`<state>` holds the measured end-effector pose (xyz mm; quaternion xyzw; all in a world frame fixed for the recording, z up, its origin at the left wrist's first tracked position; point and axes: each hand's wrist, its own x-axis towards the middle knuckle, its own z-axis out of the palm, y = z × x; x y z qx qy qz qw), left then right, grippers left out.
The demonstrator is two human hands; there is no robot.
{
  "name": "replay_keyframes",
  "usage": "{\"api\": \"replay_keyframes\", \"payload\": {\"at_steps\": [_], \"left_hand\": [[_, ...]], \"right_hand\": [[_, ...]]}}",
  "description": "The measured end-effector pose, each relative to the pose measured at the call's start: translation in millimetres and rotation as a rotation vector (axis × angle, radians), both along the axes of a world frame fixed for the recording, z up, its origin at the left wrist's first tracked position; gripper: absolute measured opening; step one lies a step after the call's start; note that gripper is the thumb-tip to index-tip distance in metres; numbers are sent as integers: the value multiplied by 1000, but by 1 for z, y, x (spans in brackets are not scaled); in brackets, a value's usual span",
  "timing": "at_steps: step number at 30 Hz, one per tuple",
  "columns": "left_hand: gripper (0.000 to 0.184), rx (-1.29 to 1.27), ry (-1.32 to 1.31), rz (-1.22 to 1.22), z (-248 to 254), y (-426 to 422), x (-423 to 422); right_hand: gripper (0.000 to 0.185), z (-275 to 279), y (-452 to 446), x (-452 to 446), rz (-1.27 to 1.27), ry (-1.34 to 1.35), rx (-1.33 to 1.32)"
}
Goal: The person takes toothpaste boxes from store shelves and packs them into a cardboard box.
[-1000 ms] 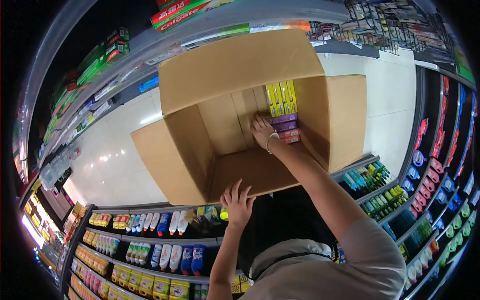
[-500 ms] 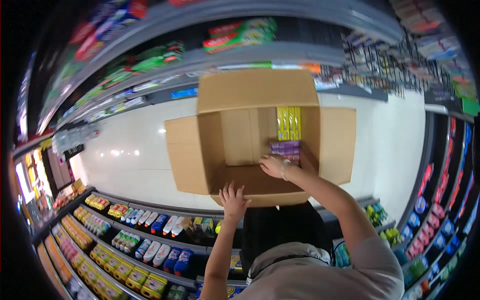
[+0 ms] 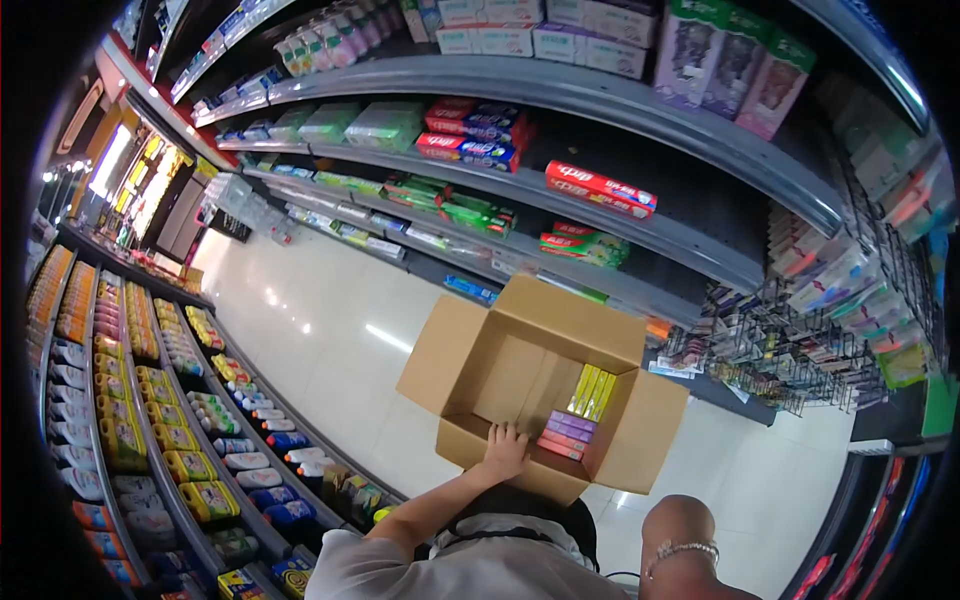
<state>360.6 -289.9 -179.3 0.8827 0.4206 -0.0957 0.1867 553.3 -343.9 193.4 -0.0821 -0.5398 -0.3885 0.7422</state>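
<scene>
A cardboard box (image 3: 465, 385) stands with its flaps folded outward. My left hand (image 3: 507, 452) lies on its near edge, fingers stretched and slightly apart, pointing into the box. Inside, toward the right, yellow small boxes (image 3: 592, 390) are lined up behind a stack of purple small boxes (image 3: 571, 425) and pinkish-red small boxes (image 3: 560, 447). My right arm is bent at the lower right, with a bracelet (image 3: 683, 549) near the bottom edge. The right hand itself is out of sight.
Ahead runs a shelf with a red carton (image 3: 600, 188), green cartons (image 3: 585, 244) and other packs. Bottles (image 3: 205, 498) fill the shelves at left. A hanging rack (image 3: 760, 325) stands to the right. Pale floor tiles (image 3: 330, 310) surround the box.
My right hand has left the inside of the box, and the arm is drawn back toward my body. My left hand stays at the box's near edge. The view has turned and tilted up.
</scene>
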Motion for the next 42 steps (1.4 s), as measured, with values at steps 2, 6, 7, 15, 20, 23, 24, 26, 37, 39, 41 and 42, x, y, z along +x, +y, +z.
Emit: {"api": "replay_keyframes", "payload": {"at_steps": [2,6,7,15,20,23,24,26,37,39,41,42], "left_hand": [[49,-4,-16,-26,3,-2,7],[50,-22,6,-50,1,-6,10],[50,-25,21,-59,2,-5,10],[52,-99,65,-44,5,1,4],[52,-101,59,-49,4,3,4],[50,-95,73,-57,6,2,5],[50,-106,82,-54,7,2,6],[50,-117,89,-48,6,1,5],[50,-130,61,-31,8,-4,2],[50,-124,59,-37,7,-5,1],[49,-115,58,-43,5,-5,0],[49,-118,58,-41,4,-6,1]], "right_hand": [[20,0,-3,1,58,-5,100],[18,7,-3,-2,20,41,331],[16,7,-4,-2,76,15,290],[14,2,-20,-6,320,-54,285],[16,-15,-47,-13,90,115,487],[16,-17,-50,-12,65,72,459],[16,-18,-51,-13,65,71,460],[17,-13,-47,-15,133,50,391],[19,-17,-53,-20,275,-8,384],[19,-10,-48,-21,304,-12,335],[20,12,-22,-23,300,-58,393],[20,13,-22,-25,300,-60,393]]}}
